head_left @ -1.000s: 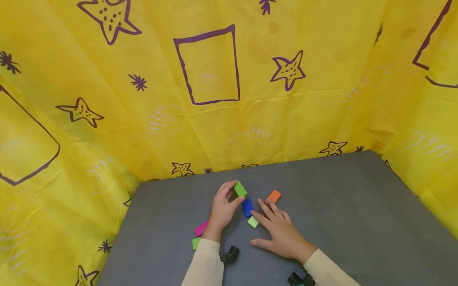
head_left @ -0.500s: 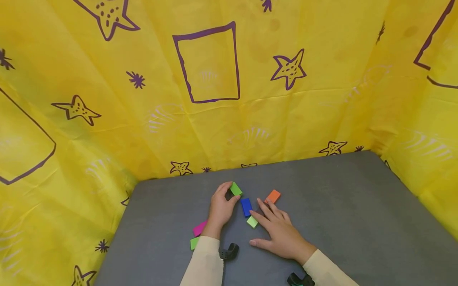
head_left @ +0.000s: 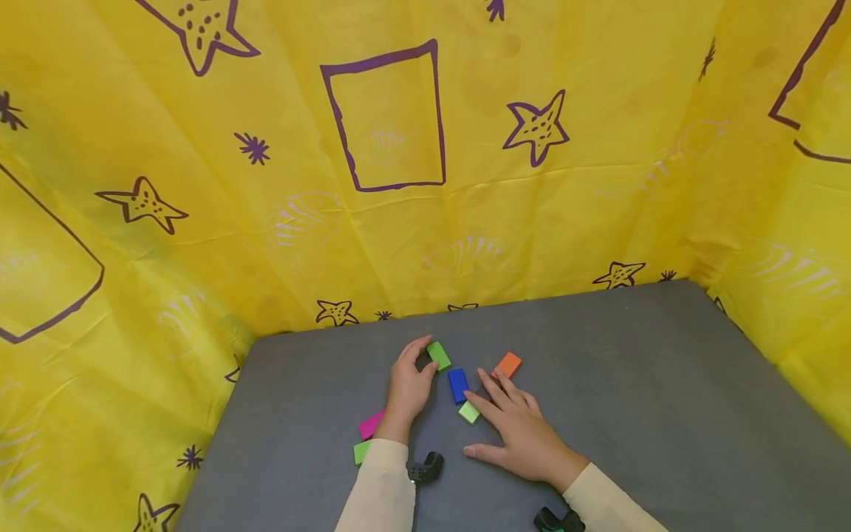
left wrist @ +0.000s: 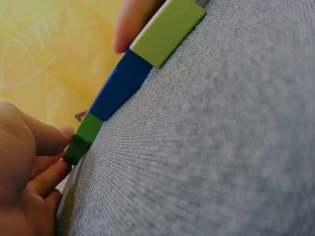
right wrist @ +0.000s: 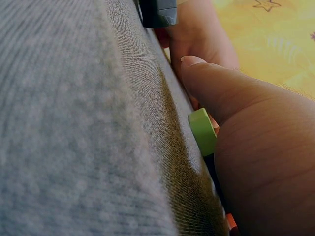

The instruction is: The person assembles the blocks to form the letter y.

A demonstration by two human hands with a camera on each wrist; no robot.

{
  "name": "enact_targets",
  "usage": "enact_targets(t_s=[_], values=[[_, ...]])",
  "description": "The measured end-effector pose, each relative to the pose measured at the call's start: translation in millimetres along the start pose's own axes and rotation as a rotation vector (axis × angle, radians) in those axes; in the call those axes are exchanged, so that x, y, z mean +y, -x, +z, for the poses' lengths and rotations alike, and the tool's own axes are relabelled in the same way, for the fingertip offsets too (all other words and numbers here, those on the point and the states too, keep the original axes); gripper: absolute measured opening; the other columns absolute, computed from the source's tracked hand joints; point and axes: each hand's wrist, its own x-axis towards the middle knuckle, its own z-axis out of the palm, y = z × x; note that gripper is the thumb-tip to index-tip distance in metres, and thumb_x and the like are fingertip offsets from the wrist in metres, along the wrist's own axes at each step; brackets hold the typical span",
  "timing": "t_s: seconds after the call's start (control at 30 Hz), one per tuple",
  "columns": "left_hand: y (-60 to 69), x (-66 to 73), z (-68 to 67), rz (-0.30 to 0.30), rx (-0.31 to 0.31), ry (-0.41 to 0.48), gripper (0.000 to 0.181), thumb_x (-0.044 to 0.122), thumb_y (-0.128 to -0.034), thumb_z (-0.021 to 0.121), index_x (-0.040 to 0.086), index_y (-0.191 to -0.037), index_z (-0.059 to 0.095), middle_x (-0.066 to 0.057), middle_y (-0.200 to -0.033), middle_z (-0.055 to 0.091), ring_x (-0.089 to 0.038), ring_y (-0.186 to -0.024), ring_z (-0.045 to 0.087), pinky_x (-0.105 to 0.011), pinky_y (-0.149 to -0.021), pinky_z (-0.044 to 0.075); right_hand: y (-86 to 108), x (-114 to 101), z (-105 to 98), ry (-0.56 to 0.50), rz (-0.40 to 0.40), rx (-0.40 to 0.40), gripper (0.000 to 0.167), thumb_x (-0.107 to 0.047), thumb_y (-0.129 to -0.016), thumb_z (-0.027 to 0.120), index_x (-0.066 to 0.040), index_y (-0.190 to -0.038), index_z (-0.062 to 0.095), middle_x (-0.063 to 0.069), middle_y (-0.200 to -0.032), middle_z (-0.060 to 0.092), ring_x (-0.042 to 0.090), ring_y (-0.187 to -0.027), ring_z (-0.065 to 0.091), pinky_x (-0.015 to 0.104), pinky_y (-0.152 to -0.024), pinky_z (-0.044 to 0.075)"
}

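At the far end of a short run of blocks, my left hand (head_left: 408,388) holds a green block (head_left: 439,356) between thumb and fingers. The left wrist view shows the thumb and a finger at that block's end. Nearer me lies a blue block (head_left: 458,386), then a pale green block (head_left: 469,411). My right hand (head_left: 521,436) is spread palm down, fingers extended. Its index fingertip is beside the blue and pale green blocks; other fingertips reach an orange block (head_left: 508,365). In the right wrist view its thumb shows above the pale green block (right wrist: 202,132).
Left of my left forearm lie a magenta block (head_left: 371,425) and another green block (head_left: 361,452), partly hidden by the arm. The grey tabletop (head_left: 631,384) meets a yellow patterned cloth (head_left: 479,244) at its back and sides. Each wrist wears a black camera mount (head_left: 425,468).
My left hand has shifted the far green block slightly left, away from the blue block's far end, and its slant has changed a little. My right hand has stayed nearly still.
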Motion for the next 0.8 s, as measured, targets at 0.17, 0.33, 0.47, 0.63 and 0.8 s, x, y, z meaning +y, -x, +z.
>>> enact_targets(t_s=[0.17, 0.33, 0.47, 0.63, 0.8], values=[[0.6, -0.5, -0.1, -0.026, -0.008, 0.027, 0.053, -0.003, -0.0981, 0.079, 0.007, -0.149, 0.066, -0.012, -0.145, 0.066, -0.033, -0.133, 0.063, -0.054, -0.112, 0.047, 0.2, 0.2, 0.5, 0.0, 0.009, -0.006, 0.086, -0.068, -0.097, 0.072, -0.021, -0.166, 0.05, 0.012, -0.178, 0.024, 0.042, -0.164, 0.01, 0.074, -0.116, 0.025], [1.6, -0.3, 0.3, -0.054, -0.023, 0.064, 0.056, 0.0, -0.0984, 0.08, 0.009, -0.151, 0.064, -0.012, -0.146, 0.067, -0.032, -0.133, 0.064, -0.055, -0.111, 0.047, 0.1, -0.1, 0.1, 0.0, 0.012, -0.01, 0.086, -0.069, -0.097, 0.071, -0.022, -0.166, 0.049, 0.011, -0.178, 0.023, 0.041, -0.164, 0.009, 0.074, -0.116, 0.025], [1.7, -0.5, 0.8, -0.048, -0.025, 0.076, 0.054, 0.0, -0.0982, 0.08, 0.009, -0.15, 0.066, -0.011, -0.145, 0.068, -0.032, -0.133, 0.064, -0.055, -0.112, 0.047, 0.0, -1.1, -0.5, 0.003, 0.009, -0.008, 0.085, -0.069, -0.098, 0.071, -0.022, -0.166, 0.05, 0.012, -0.178, 0.024, 0.042, -0.164, 0.01, 0.074, -0.115, 0.025], [1.7, -0.9, 0.1, -0.041, -0.03, 0.086, 0.051, -0.001, -0.0977, 0.08, 0.007, -0.146, 0.068, -0.009, -0.143, 0.069, -0.031, -0.133, 0.064, -0.054, -0.113, 0.046, 0.4, -2.3, -0.3, 0.001, -0.004, 0.013, 0.084, -0.066, -0.098, 0.072, -0.02, -0.165, 0.051, 0.013, -0.177, 0.026, 0.044, -0.163, 0.013, 0.075, -0.114, 0.026], [1.0, -0.5, 1.0, -0.051, -0.04, 0.076, 0.051, 0.001, -0.098, 0.081, 0.007, -0.147, 0.068, -0.007, -0.142, 0.07, -0.03, -0.134, 0.063, -0.052, -0.115, 0.044, 0.4, -0.7, 0.3, -0.005, -0.002, 0.006, 0.086, -0.068, -0.098, 0.072, -0.02, -0.166, 0.05, 0.012, -0.178, 0.024, 0.043, -0.163, 0.012, 0.075, -0.115, 0.025]])
